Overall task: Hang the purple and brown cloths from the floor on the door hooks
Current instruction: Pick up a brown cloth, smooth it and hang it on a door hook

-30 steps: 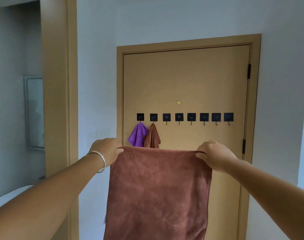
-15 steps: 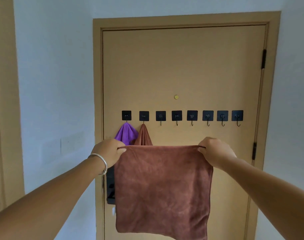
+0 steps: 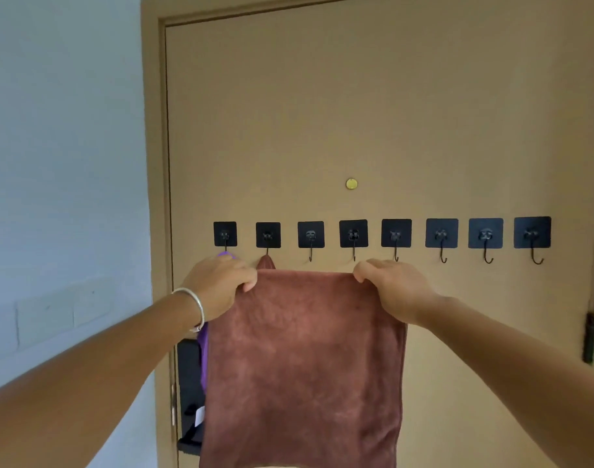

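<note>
Brown cloth (image 3: 305,366) hangs spread flat between both hands, its top edge stretched level just below the row of hooks (image 3: 353,234) on the door (image 3: 356,113). The left hand (image 3: 221,285) pinches the top left corner, the right hand (image 3: 395,288) the top right corner, both closed on the fabric. Two hooks at the left end already carry cloths: a purple one (image 3: 225,254) and a small brown one (image 3: 266,261), mostly hidden behind the left hand. Free hook three (image 3: 310,255) sits directly above the held edge, between the hands, slightly nearer the left. Hanging it likely means lifting the edge up onto that hook.
</note>
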The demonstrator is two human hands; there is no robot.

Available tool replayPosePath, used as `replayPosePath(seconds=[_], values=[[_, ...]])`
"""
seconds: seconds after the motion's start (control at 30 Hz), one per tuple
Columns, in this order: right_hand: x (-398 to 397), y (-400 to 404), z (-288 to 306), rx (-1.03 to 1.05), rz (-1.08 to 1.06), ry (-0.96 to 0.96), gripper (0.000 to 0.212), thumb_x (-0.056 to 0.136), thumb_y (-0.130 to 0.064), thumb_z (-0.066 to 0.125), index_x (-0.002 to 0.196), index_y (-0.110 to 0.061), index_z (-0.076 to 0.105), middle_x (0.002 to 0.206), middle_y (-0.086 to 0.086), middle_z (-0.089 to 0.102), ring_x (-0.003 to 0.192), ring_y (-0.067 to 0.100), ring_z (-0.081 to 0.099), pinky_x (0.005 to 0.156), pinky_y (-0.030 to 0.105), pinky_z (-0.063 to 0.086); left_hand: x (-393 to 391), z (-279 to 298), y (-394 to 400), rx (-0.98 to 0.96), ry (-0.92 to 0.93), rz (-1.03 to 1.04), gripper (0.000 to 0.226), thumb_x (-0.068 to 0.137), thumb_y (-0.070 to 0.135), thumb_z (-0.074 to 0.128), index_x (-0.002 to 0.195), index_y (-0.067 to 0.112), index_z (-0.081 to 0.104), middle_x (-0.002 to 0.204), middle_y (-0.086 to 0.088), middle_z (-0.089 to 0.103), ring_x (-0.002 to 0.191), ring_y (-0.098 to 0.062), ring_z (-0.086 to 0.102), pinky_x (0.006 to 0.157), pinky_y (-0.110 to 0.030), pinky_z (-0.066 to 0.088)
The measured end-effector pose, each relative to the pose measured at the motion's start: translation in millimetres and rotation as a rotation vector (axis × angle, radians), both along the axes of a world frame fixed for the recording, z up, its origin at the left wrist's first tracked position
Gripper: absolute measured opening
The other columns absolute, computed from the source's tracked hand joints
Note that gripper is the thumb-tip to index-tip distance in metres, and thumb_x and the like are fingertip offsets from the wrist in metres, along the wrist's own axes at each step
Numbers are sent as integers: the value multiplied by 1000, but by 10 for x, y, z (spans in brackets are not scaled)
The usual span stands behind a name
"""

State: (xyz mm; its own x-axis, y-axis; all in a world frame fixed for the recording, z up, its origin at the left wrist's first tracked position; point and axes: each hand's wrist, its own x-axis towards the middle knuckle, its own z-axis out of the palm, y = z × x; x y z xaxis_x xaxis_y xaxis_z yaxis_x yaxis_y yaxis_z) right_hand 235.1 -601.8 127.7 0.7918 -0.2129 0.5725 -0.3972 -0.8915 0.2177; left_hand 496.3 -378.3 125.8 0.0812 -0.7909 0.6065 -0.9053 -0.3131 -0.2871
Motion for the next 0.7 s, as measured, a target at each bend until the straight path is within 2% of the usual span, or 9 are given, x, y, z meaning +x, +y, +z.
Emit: replayPosePath(seconds=[0.07,0.17,0.23,0.3,0.37,0.47,0.57,0.7], values=[[128,-180,35,-155,16,137,42,87,-1,46,116,-32,45,116,-5,52,94,22,51,77,32,43,139,10,-171,2,-71,15,48,64,-12,45,83,32,52,83,11,50,80,-17,46,67,-27,29],[333,-336,90,-209,-25,230,47,95,-10,41,131,-39,41,118,-1,47,98,24,50,82,33,43,291,5,-395,33,-100,44,60,74,-8,47,109,41,55,88,14,38,81,-14,38,72,-26,25],[479,-382,143,-192,-67,223,54,96,-11,37,140,-42,34,116,1,46,99,25,50,81,33,42,360,40,-539,51,-77,43,75,77,-7,43,129,47,46,89,15,30,80,-12,31,74,-26,26],[631,-416,213,-166,-121,196,58,96,-10,36,144,-42,25,110,2,44,93,25,49,72,34,41,430,107,-669,62,-45,52,83,79,-6,38,140,51,33,89,13,31,82,-14,31,75,-27,29],[784,-463,262,-173,-187,164,61,95,-10,38,145,-40,21,108,3,43,85,22,44,65,33,35,505,178,-826,58,-39,84,83,82,-3,36,142,52,27,97,8,42,82,-17,35,73,-28,28],[973,-553,319,-174,-263,166,61,95,-10,36,148,-34,18,115,6,44,93,25,50,68,33,31,584,291,-1069,51,-39,131,76,86,1,37,143,50,28,103,2,46,82,-20,38,72,-30,29],[1124,-635,352,-169,-327,180,56,96,-13,36,147,-31,22,119,8,45,100,28,52,69,33,32,628,320,-1274,53,-59,179,70,88,2,40,141,46,33,105,-1,47,88,-22,46,71,-32,32],[1306,-669,249,-180,-339,178,47,96,-15,38,142,-22,30,117,8,47,100,28,54,75,36,38,623,186,-1484,56,-115,240,53,88,5,43,133,33,43,108,-3,48,92,-24,49,73,-35,33]])
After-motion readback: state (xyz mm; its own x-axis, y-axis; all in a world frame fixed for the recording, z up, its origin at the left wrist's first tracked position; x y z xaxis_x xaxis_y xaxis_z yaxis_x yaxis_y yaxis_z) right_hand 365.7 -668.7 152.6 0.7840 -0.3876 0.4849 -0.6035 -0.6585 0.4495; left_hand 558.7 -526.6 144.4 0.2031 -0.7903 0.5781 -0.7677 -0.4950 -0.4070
